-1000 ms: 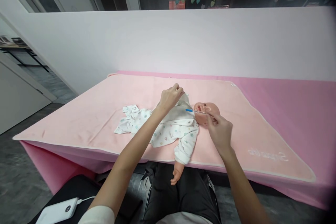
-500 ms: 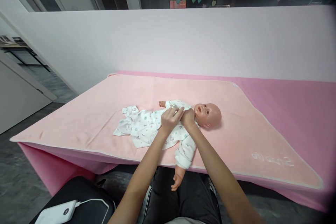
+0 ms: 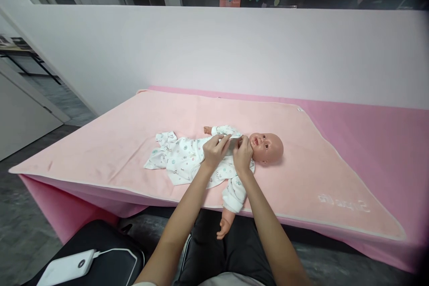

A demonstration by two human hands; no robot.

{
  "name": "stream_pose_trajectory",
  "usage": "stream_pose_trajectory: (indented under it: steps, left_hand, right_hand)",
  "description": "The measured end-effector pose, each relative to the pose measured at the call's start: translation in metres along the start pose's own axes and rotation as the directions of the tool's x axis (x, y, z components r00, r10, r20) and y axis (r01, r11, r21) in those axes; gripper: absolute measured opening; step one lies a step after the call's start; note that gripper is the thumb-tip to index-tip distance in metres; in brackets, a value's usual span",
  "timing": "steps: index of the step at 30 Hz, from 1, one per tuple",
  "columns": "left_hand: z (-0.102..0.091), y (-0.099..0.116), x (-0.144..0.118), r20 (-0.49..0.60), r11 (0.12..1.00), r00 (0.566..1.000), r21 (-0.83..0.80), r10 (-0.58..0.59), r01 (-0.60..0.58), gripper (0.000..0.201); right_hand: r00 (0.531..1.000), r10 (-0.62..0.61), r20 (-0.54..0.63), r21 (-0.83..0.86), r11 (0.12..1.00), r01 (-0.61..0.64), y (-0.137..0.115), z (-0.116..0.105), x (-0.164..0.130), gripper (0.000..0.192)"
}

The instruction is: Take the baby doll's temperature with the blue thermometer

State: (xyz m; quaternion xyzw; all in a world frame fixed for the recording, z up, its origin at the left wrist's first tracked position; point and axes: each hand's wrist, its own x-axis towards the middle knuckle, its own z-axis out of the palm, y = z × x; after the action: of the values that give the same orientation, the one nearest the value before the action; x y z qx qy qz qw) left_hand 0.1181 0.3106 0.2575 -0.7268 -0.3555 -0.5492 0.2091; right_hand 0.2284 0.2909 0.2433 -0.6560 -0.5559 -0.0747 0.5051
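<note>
- the baby doll [image 3: 266,146] is lying on its back on the pale pink blanket [image 3: 134,134], head pointing to the person's right, legs trailing to the left, near the front edge of the pink table [image 3: 385,134].
- the left hand [image 3: 214,149] and the right hand [image 3: 241,154] are meeting at the doll's chest just below the chin; the fingertips of both are closing on the white fabric at the neckline of the printed baby suit [image 3: 182,161], each pinching one side of the front opening.
- the pinch itself is small; whether a snap or a tie is sitting between the fingers cannot be told.
- the suit is already lying over the torso and the far sleeve is showing a small hand at its cuff, so the dressing appears largely done at the upper body.
- the near arm [image 3: 228,214] is hanging over the table edge, its sleeve covering it down to the wrist.
- the lower part of the suit is spreading loose and flat to the left, so closing it there appears to be remaining.
- a white power bank [image 3: 65,268] is resting on a black bag at lower left, well apart from the hands.
</note>
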Motion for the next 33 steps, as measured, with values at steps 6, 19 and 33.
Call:
stream_pose_trajectory:
  steps: [6,19,33]
  left_hand:
    - [-0.011,0.011,-0.008,0.172,0.998,0.983,-0.024,0.06,-0.057,0.016]
    - [-0.1,-0.019,0.0,0.557,0.946,0.773,0.079,-0.303,0.314,0.027]
    - [0.021,-0.043,0.061,0.587,0.926,0.742,0.037,-0.324,0.375,0.034]
  right_hand:
    - [0.993,-0.109,-0.05,0.174,0.978,0.116,0.007,-0.009,-0.005,0.036]
    - [0.892,-0.44,-0.109,-0.25,0.88,0.404,0.036,-0.05,-0.023,0.025]
    - [0.925,-0.353,-0.138,-0.196,0.926,0.324,0.029,-0.039,-0.035,0.021]
